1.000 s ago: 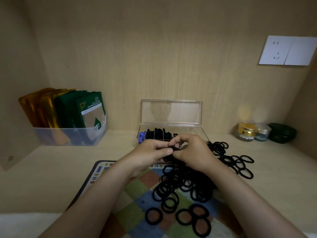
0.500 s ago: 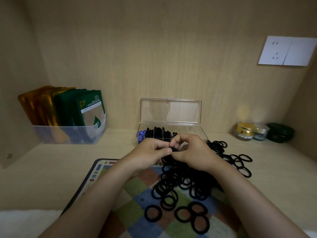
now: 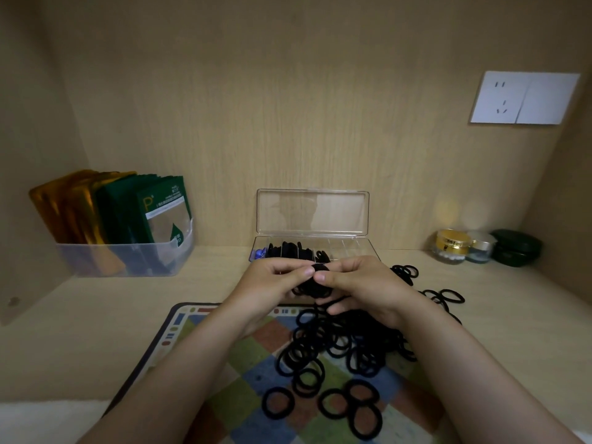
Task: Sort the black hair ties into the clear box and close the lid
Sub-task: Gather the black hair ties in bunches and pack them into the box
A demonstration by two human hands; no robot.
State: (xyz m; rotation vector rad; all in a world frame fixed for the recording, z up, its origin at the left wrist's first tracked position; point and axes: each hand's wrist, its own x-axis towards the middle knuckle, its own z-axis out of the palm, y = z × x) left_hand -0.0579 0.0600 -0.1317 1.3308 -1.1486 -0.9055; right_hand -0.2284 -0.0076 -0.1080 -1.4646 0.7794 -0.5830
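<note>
A clear box (image 3: pixel 358 246) stands at the back of the desk with its lid (image 3: pixel 312 212) raised upright. Its left compartments hold black hair ties and some blue bits; the right ones look bare. Just in front of the box, my left hand (image 3: pixel 272 283) and my right hand (image 3: pixel 362 285) meet and together pinch a small bundle of black hair ties (image 3: pixel 315 285) between fingers and thumbs. Below the hands lies a big loose pile of hair ties (image 3: pixel 339 344) on a chequered mat (image 3: pixel 243 357), with more scattered to the right (image 3: pixel 448 296).
A translucent bin (image 3: pixel 125 256) of gold and green sachets stands at the back left. Three small jars (image 3: pixel 451 246) sit at the back right. A white wall socket (image 3: pixel 523 97) is on the back panel. Wooden side walls close in both sides.
Both hands stayed together in front of the box, shifting the bundle of ties slightly between the fingertips. The pile and the box have not moved.
</note>
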